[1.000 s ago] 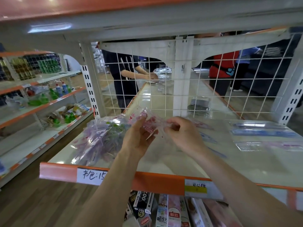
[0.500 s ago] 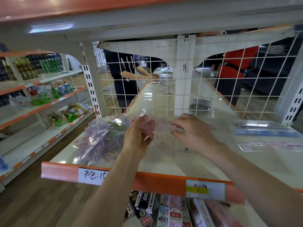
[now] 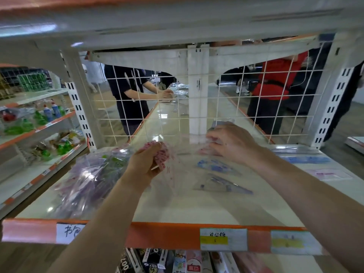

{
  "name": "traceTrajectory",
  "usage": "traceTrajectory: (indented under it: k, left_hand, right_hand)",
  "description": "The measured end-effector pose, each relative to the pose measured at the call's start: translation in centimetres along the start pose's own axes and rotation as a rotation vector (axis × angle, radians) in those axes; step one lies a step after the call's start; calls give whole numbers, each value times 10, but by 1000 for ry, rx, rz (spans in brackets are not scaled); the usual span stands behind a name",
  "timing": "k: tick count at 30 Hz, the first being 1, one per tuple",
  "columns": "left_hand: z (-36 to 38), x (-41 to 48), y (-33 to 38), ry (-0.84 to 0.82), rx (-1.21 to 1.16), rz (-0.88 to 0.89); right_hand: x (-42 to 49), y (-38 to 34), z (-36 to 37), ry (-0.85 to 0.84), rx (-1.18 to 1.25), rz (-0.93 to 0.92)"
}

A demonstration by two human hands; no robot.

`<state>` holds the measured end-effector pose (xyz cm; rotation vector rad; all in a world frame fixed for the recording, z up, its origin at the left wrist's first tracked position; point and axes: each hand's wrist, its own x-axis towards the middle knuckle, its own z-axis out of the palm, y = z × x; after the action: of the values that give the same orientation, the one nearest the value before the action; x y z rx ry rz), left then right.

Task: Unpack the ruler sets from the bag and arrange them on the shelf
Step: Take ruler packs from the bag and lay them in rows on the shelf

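My left hand (image 3: pixel 146 161) grips the bunched, pink-printed mouth of a clear plastic bag (image 3: pixel 177 174) above the cream shelf (image 3: pixel 197 205). My right hand (image 3: pixel 229 143) is further back and right, its fingers curled on the bag's far edge, pulling the film taut. Through the film I see ruler sets (image 3: pixel 218 168) with blue and grey set squares lying on the shelf. A bigger clear bag of ruler sets (image 3: pixel 86 180) lies at the left.
More flat packets (image 3: pixel 307 159) lie at the shelf's right side. A white wire grid (image 3: pixel 177 107) closes the back; people stand beyond it. An orange price rail (image 3: pixel 167 235) runs along the front edge, with boxed goods below. Another shelving unit stands to the left.
My right hand has moved back and to the right, stretching the bag open. My left hand stays on the bunched bag mouth. The view has dipped slightly.
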<state>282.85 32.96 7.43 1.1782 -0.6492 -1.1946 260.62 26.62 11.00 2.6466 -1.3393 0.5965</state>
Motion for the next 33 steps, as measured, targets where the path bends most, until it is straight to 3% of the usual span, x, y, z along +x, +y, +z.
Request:
traceTrajectory:
  k: [10,19,33]
  left_hand:
    - [9,19,2,58,-54,-49]
    - [10,21,10,74,-34,-35]
    - [7,24,8,81,-26,-49]
  right_hand:
    - [18,41,9,-61,-127,115]
    - [14,52,16,15,-81,112]
    - [10,61,18,50,-255,164]
